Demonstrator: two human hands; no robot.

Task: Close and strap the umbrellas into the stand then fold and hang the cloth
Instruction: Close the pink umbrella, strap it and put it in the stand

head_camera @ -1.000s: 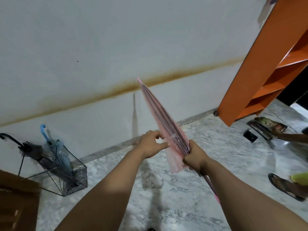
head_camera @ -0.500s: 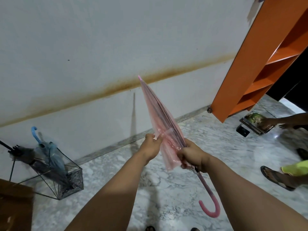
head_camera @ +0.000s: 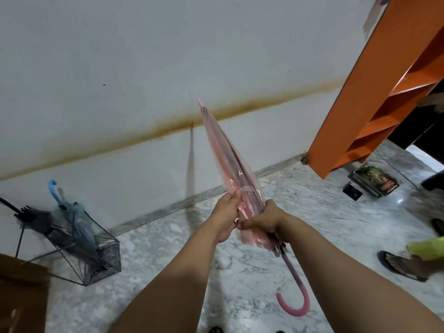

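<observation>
A closed pink see-through umbrella [head_camera: 228,159] points tip up toward the wall, its curved pink handle [head_camera: 294,305] hanging low. My right hand [head_camera: 263,218] is clenched around the gathered canopy near its lower end. My left hand [head_camera: 225,212] pinches the thin pink strap [head_camera: 245,188] that wraps across the canopy. At the left, a black wire umbrella stand [head_camera: 96,255] on the floor holds a blue umbrella [head_camera: 77,219] with a blue hook handle and a dark umbrella [head_camera: 31,216] leaning out to the left. No cloth shows.
An orange shelf unit [head_camera: 374,92] stands at the right against the white stained wall. Books [head_camera: 373,180] and a small black object lie on the marble floor under it. Another person's sandalled foot [head_camera: 401,265] is at the right edge. A brown box [head_camera: 21,294] sits at bottom left.
The umbrella has swung more upright and its handle has come into view. My left hand has moved in and taken hold of the strap across the canopy.
</observation>
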